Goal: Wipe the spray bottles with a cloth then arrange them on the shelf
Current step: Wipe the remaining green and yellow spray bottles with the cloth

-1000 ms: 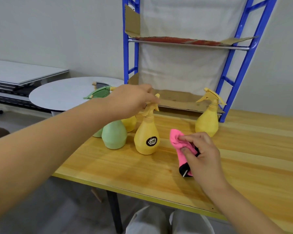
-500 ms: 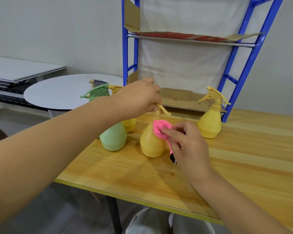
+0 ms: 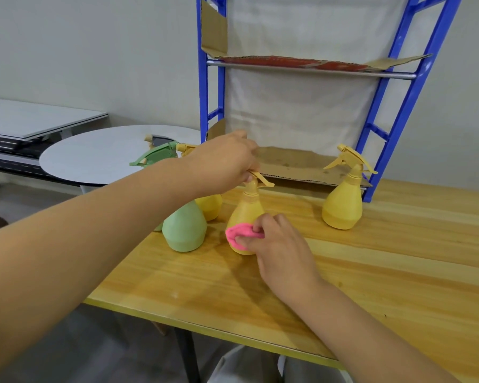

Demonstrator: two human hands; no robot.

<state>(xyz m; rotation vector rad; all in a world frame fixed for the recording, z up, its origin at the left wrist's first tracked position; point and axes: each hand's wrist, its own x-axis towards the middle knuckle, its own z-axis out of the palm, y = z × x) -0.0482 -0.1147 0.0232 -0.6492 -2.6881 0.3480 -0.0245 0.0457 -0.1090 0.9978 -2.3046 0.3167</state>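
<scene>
On the pale wooden table (image 3: 371, 272) the middle yellow pear-shaped plastic spray bottle (image 3: 248, 211) stands upright, left hand (image 3: 224, 161) clamped round its trigger head; right hand (image 3: 280, 250), pinching the crumpled pink cloth (image 3: 238, 234), has brought it off the tabletop onto the bottle's lower belly: wiping begun, shelving pending.

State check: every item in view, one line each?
Left hand, gripping sprayer head of middle yellow bottle.
Right hand, pressing pink cloth against that bottle's lower body.
Middle yellow bottle, upright on table.
Green bottle, upright on table.
Right yellow bottle, upright on table beside shelf.
Shelf, no bottles on it.
</scene>
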